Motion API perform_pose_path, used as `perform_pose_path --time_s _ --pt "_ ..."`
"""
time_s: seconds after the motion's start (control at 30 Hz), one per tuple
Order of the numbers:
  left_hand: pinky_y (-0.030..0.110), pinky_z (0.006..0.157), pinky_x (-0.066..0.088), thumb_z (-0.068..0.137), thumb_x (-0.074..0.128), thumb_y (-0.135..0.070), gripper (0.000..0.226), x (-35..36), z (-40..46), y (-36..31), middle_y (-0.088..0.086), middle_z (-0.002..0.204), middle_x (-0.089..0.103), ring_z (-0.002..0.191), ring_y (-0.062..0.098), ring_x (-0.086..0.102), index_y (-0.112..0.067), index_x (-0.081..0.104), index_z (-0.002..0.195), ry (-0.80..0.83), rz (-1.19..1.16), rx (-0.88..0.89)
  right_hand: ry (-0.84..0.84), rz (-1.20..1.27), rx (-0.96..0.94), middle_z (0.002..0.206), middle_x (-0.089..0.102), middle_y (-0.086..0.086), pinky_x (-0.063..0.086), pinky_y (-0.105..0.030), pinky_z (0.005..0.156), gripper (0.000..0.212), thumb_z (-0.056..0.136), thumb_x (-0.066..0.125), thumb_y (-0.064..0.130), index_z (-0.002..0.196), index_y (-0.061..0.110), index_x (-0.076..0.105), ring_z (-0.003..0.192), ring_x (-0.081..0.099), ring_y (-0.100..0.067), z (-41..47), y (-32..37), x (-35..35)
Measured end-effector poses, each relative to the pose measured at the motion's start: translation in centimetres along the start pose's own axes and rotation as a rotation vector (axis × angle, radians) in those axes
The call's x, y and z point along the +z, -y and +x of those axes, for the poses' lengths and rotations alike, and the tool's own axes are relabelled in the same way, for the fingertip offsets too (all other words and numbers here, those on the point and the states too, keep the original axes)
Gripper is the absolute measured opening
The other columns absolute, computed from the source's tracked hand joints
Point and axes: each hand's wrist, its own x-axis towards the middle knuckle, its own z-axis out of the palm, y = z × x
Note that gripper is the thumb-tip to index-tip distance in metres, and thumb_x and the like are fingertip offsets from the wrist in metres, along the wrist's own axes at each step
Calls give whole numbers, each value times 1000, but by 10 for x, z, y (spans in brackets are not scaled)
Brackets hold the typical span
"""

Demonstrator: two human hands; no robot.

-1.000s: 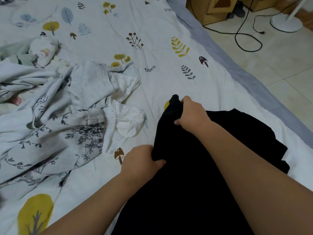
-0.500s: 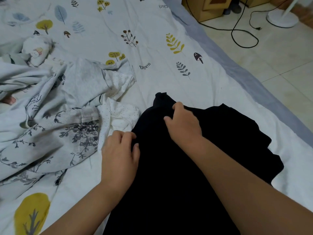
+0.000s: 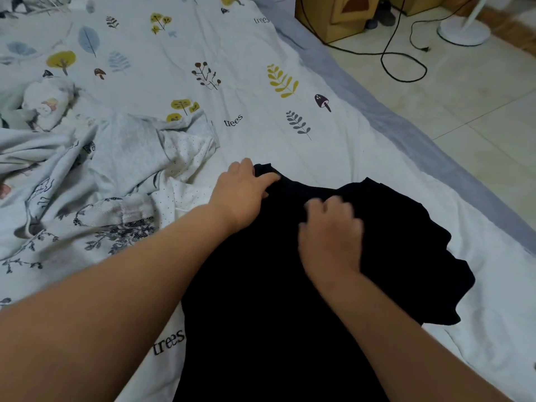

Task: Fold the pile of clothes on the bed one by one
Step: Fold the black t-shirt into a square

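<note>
A black garment (image 3: 290,300) lies spread on the bed sheet (image 3: 261,134) in front of me. My left hand (image 3: 243,195) rests on its far left corner, fingers stretched out over the cloth's edge. To the right, my right hand (image 3: 330,239) lies on the upper middle of the garment; it is blurred, and its fingers look loosely bent with the tips on the cloth. A pile of light clothes (image 3: 87,184), grey, dotted white and floral, is heaped to the left.
A small white soft toy (image 3: 46,103) sits at the far left. The bed's grey edge (image 3: 406,134) runs diagonally on the right. Beyond it are floor tiles, a black cable (image 3: 403,68), cardboard boxes (image 3: 336,13) and a white fan base (image 3: 464,33).
The bunched black garment has been laid out flatter. My left hand moved from its near left edge up to the far left corner. My right hand slid right and toward me.
</note>
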Motion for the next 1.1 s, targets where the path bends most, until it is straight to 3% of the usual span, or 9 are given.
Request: perform_pose_path --time_s 0.07,0.13,0.23,0.4,0.53,0.67,0.77,0.9,1.1 --pt "38 92 36 93 51 -32 33 1 17 12 16 120 41 112 34 39 -21 55 124 82 -2 -77 -114 -8 186 104 56 -16 38 -39 77 40 71 76 14 106 10 59 96 52 -33 17 -30 -8" --pt "36 91 37 93 52 -30 31 2 28 22 20 120 47 113 35 44 -13 56 118 95 -99 -192 112 20 354 123 48 -18 34 -44 90 40 87 62 21 122 8 47 114 43 -34 31 -65 -19" --pt "32 82 37 95 50 -19 27 1 31 32 20 117 56 110 34 51 -1 53 114 -3 -248 -304 333 146 429 115 56 -21 38 -35 77 21 96 50 24 103 4 50 105 52 -36 42 -105 -24" --pt "31 72 35 93 50 -9 17 2 27 31 20 103 60 93 30 54 -1 52 107 -255 -388 -326 -17 207 463 101 59 -31 29 -34 67 27 98 47 21 103 -5 53 96 55 -42 52 -133 -39" --pt "41 89 39 93 52 -14 40 9 24 19 22 124 49 112 37 48 -2 39 129 -225 -232 -334 69 137 405 122 48 -28 35 -42 80 37 95 53 23 122 -1 45 112 45 -41 58 -131 -35" --pt "51 98 38 87 47 -20 47 23 6 -5 31 135 44 120 45 46 5 47 128 -365 -27 6 -62 62 144 139 38 -26 33 -48 99 54 89 57 22 136 2 41 127 37 -39 32 -97 -23" --pt "51 109 25 85 23 -45 70 48 -18 -18 22 147 32 135 39 32 -5 38 140 -104 69 160 24 19 -86 145 36 -25 30 -57 104 63 84 56 34 138 4 43 135 34 -39 1 -67 -4" --pt "35 114 -7 73 -9 -62 86 66 -29 -9 7 158 -7 145 26 -7 -21 -4 149 111 43 79 406 -70 -77 157 -18 -2 -7 -51 114 68 93 10 58 149 25 -11 144 -18 -20 -12 -73 20" --pt "40 116 -6 96 18 -54 68 50 -25 -24 7 156 -19 144 27 -15 -22 -13 148 235 121 -15 404 65 -97 159 -9 -3 -2 -48 115 63 98 28 47 151 22 3 145 -10 -20 -8 -78 4"
